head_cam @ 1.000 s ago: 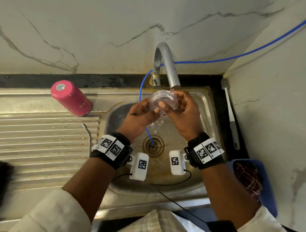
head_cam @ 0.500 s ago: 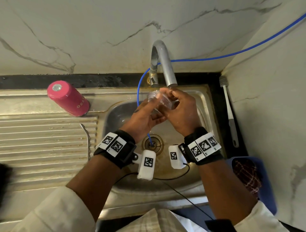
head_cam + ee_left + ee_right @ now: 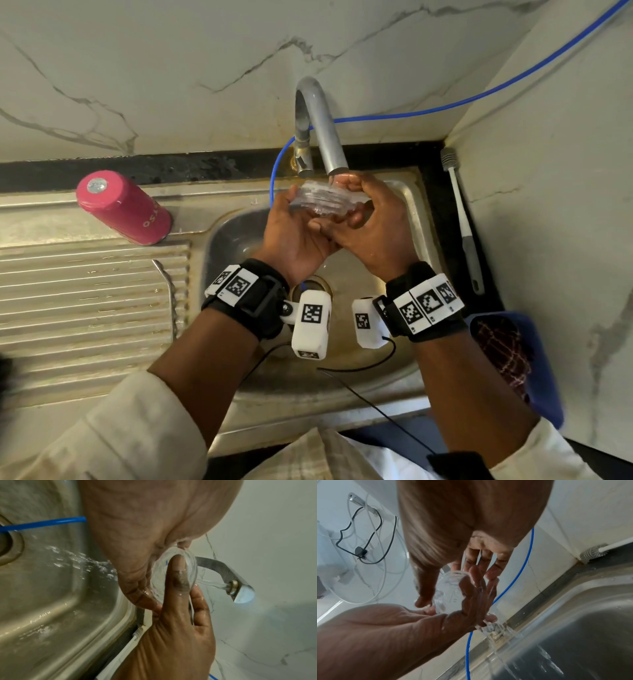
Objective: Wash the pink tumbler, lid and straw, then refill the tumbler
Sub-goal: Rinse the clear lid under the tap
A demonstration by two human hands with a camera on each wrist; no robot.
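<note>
Marble walls close round a steel sink [image 3: 404,363], its ribbed draining surface [image 3: 85,301] running off to the left. Under the tap [image 3: 322,130] both hands hold the clear lid [image 3: 322,202] in the running water: the left hand [image 3: 294,233] cups it from below with fingers curled up its side, and the right hand [image 3: 373,226] grips it from the other side, thumb laid across the lid's face as the left wrist view shows. The pink tumbler [image 3: 123,207] lies tipped on its side on the draining surface, well apart from the hands, and a thin metal straw [image 3: 168,291] rests on the ribs nearby.

To rinse well, I judge the lid should be turned slowly so the stream reaches the threads and the underside, with the thumb rubbing along the rim; the wet plastic looks slippery, so both grips should stay firm over the basin.

Compared with a second ago, the lid has tipped from facing upward to edge-on, and the hands have closed in nearer the spout
</note>
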